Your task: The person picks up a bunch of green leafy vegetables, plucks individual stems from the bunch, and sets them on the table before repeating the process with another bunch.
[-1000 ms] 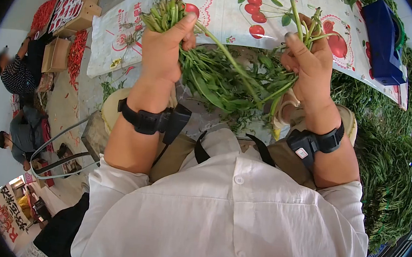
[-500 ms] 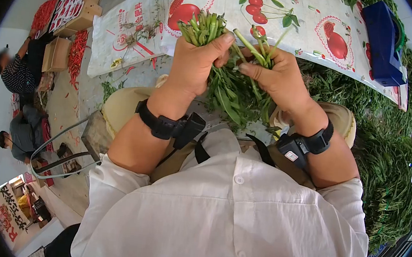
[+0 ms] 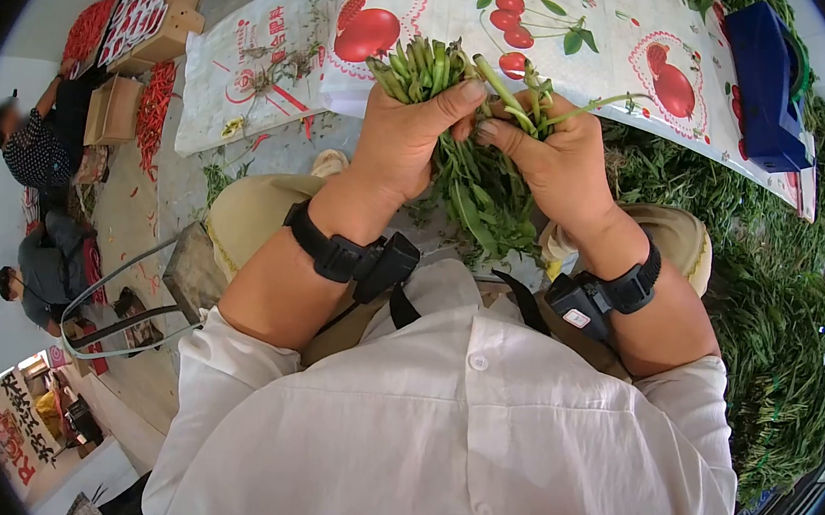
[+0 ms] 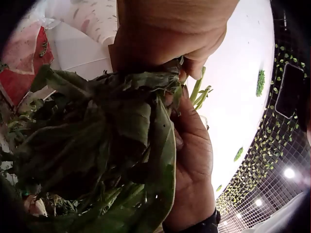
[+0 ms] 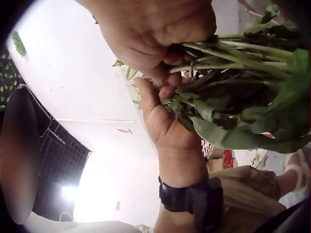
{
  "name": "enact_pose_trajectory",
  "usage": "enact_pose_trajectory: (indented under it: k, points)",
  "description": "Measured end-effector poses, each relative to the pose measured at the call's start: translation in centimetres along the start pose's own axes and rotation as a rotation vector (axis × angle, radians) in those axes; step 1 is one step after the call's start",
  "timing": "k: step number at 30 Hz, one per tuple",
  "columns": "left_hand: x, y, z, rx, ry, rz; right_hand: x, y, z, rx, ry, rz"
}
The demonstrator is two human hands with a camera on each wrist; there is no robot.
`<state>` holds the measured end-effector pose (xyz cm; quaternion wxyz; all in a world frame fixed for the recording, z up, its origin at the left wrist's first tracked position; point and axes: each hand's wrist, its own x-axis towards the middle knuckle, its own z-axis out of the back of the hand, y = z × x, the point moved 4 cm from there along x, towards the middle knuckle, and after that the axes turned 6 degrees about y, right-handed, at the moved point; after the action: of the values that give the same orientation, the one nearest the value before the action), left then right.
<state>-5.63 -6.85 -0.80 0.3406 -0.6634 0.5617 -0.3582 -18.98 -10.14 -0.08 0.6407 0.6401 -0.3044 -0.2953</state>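
Note:
My left hand (image 3: 395, 140) grips a thick bunch of leafy greens (image 3: 425, 66), its cut stem ends standing up above the fist. Close beside it, my right hand (image 3: 561, 163) holds a few longer green stems (image 3: 510, 95) between thumb and fingers. The two thumbs nearly meet in the head view. Long leaves (image 3: 483, 210) hang below both hands, and in the left wrist view broad dark leaves (image 4: 87, 131) cover much of the picture. Seen from the right wrist, pale stems (image 5: 243, 58) run out from under my right hand (image 5: 155, 34).
A table with a fruit-print cover (image 3: 594, 60) stands ahead, a blue tape dispenser (image 3: 764, 88) at its right end. Greens (image 3: 762, 375) are heaped at right. A white sack (image 3: 250, 80) lies left, beyond it red chillies (image 3: 154, 105), cartons (image 3: 114, 111) and two people.
Both hands have come together in front of the body, the left moving right and the right moving left, each still holding its stems. In the last half second they have dropped slightly.

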Motion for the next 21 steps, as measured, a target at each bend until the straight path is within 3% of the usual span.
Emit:
enact_pose_trajectory:
  k: [11,17,20,21]
  points:
    - [-0.2,0.2,-0.9,-0.055,0.04,-0.005,-0.1,0.0,-0.2,-0.029,0.002,-0.05]
    - [0.0,0.9,0.4,0.016,0.04,0.006,0.1,-0.3,0.1,-0.048,-0.025,0.027]
    - [-0.1,0.4,0.7,0.107,0.04,0.016,0.2,-0.6,1.0,0.267,0.015,-0.069]
    - [-0.1,0.3,0.6,0.14,0.035,0.021,0.1,0.1,0.7,0.235,-0.006,-0.065]
